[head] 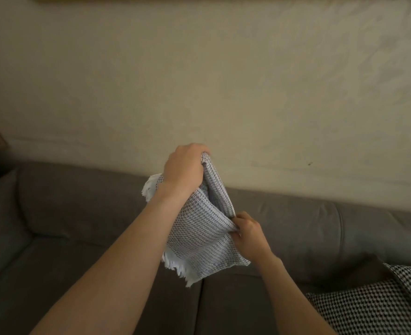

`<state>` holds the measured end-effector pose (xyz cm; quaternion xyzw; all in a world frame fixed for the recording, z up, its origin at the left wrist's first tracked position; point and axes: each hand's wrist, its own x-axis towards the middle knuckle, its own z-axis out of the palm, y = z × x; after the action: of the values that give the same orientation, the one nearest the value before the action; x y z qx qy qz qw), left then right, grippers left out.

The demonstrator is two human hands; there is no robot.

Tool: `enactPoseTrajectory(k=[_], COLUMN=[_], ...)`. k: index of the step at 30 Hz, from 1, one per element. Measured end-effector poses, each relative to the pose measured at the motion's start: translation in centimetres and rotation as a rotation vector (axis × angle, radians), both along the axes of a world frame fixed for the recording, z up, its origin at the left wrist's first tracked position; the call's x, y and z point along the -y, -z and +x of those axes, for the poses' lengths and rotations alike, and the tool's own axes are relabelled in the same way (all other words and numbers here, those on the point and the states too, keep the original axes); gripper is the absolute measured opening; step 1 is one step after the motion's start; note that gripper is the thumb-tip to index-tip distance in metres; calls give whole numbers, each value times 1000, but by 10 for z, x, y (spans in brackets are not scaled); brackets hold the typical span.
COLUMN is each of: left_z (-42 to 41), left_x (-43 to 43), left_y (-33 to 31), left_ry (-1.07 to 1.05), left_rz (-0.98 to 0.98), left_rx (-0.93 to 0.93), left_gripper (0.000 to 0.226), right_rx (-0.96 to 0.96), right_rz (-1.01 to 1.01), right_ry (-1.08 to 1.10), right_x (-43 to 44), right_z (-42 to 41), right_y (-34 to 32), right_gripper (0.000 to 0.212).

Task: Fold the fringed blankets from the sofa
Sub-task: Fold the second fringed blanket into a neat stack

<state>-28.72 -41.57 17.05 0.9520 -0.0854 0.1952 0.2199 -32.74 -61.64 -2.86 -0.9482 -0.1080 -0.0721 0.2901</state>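
Mid-fold: 1 fringed blanket (pixel 199 238).
Its top gripped by left hand (pixel 185 168), lower edge pinched by right hand (pixel 248 234); aligning edges probably follows.

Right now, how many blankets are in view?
2: a grey fringed blanket gripped by the left hand and right hand; a black-and-white patterned blanket, fringe unseen, lower right. Others may be hidden.
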Motion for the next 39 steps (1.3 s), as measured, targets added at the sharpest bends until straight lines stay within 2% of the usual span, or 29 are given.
enactPoseTrajectory(k=[5,9,13,16,17,18,19,21,23,25,31,34,36,39], left_z=[3,8,12,2,0,-2,-2,-4,-6,-9,-12,-12,-13,-14], left_x=[-10,-29,-51,-51,-50,-49,-50,-49,-47,-48,-56,-51,-49,-46], left_y=[-6,9,42,59,64,69,75,86,94,101,124,122,121,119], left_ry=[-28,-135,-209,-225,-225,-230,-238,-267,-313,-337,-168,-89,-61,-98], left_rz=[88,171,250,225,223,222,220,208,193,163,83,84,136,226], left_rx=[22,38,-120,-215,-245,-279,-308,-330,-316,-327,-487,-538,-531,-502], left_gripper=[54,41,30,30,32,35,38,42,42,39,26,9,14,38], right_rx=[-40,-133,-104,-113,-113,-112,-123,-171,-232,-211,-170,-161,-164,-180], right_rz=[46,-65,-138,-221,-298,-392,-467,-452,-335,-274,-336,-414,-527,-602], right_ry=[-42,-37,-55,52,109,149,165,119,-4,-89,-34,56,133,181], right_x=[-10,-8,3,13,16,18,20,27,35,40,54,58,56,52], right_z=[3,0,-1,-1,0,2,4,5,6,6,14,14,12,7], right_y=[-2,-4,-12,-16,-17,-19,-21,-24,-24,-25,-23,-19,-19,-13], right_gripper=[12,39,50,78,81,72,55,23,13,8,23,28,31,39])
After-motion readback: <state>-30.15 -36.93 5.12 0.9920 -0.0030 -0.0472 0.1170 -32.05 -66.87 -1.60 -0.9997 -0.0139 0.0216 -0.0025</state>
